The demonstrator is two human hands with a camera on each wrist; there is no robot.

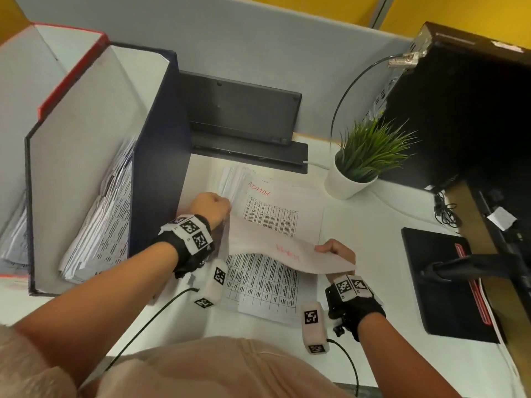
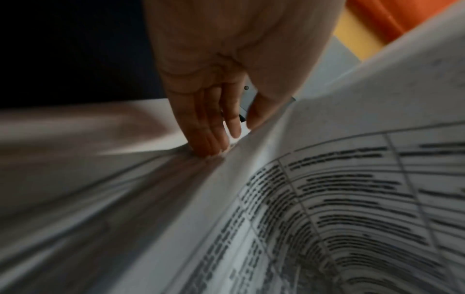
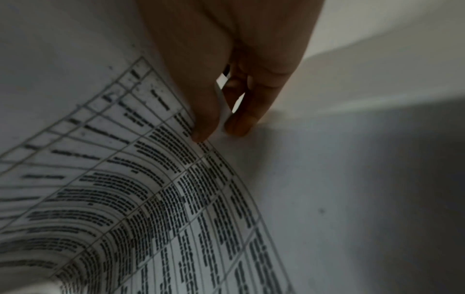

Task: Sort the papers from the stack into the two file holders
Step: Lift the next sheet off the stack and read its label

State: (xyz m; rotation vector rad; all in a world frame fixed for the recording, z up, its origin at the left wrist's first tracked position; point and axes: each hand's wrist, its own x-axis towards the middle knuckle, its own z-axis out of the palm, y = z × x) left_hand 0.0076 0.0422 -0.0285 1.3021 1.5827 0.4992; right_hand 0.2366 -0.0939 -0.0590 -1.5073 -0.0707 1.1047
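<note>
Head view: both hands' grip [image 1: 334, 251] on sheet [image 1: 267, 248]

The scene is seen from above by the head view, which is directed forward and down at the white worktop [image 1: 373, 239] from near the person's chest. The left wrist view is placed very close behind the left hand [image 2: 214, 95] and is directed along its fingers. The right wrist view is set the same way behind the right hand [image 3: 226, 79]. The lifted printed sheet [image 1: 275, 239] is shared by all three views.
</note>
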